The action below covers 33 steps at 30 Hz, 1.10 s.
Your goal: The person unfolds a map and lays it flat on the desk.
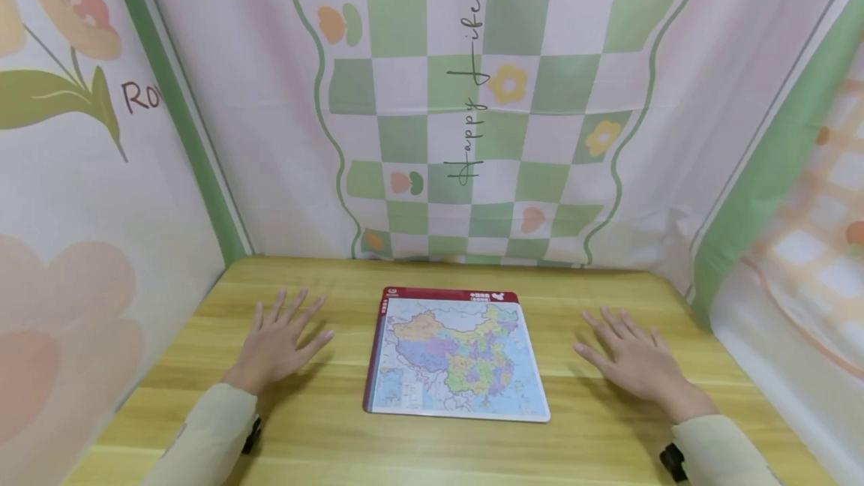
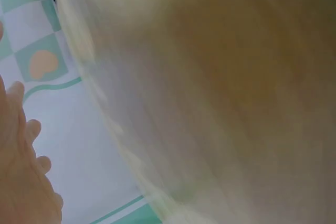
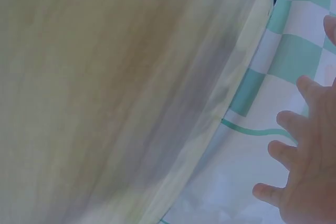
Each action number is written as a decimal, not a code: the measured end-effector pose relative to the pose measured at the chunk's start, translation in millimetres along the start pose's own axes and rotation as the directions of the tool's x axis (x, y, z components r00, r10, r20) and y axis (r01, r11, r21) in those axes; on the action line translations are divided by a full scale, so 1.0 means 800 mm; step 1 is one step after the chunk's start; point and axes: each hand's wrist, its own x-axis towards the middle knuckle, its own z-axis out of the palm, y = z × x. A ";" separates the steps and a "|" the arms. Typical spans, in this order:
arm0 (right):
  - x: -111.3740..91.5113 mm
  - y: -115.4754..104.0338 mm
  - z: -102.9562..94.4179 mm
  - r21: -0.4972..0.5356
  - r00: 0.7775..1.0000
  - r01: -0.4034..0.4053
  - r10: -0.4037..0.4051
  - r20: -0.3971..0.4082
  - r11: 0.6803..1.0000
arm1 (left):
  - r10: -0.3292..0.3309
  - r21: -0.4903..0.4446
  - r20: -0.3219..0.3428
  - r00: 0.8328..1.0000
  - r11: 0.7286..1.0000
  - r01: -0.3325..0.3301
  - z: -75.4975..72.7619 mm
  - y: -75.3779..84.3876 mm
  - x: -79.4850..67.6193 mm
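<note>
A map board (image 1: 459,358) of China, with a dark red top and left edge, lies flat on the wooden table (image 1: 459,456). To its left is my left hand (image 1: 277,343), palm down with fingers spread and straight, apart from the board. My right hand (image 1: 631,358) is spread the same way to the board's right, also holding nothing. In the left wrist view part of the left hand (image 2: 23,166) shows at the left edge. The right wrist view has the right hand (image 3: 315,156) at its right edge, fingers apart. Neither wrist view shows the board.
Behind the table hangs a green-and-white checked curtain (image 1: 459,96) with writing on it. Flower-printed cloth (image 1: 61,193) stands along the left side, and another printed cloth (image 1: 810,231) along the right. A dark band (image 1: 252,435) sits at the left cuff.
</note>
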 end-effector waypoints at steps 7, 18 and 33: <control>-0.002 -0.010 -0.003 0.019 1.000 0.018 -0.018 0.016 1.000 | 0.030 0.005 0.006 1.000 1.000 -0.030 0.004 -0.002 0.005; -0.003 -0.026 -0.002 0.044 0.997 0.072 -0.072 0.008 0.996 | 0.110 -0.016 0.008 0.994 0.994 -0.110 0.005 0.008 0.008; 0.005 -0.036 0.013 0.143 0.978 0.209 -0.210 -0.008 0.967 | 0.237 -0.061 0.049 0.970 0.970 -0.234 0.011 0.022 0.016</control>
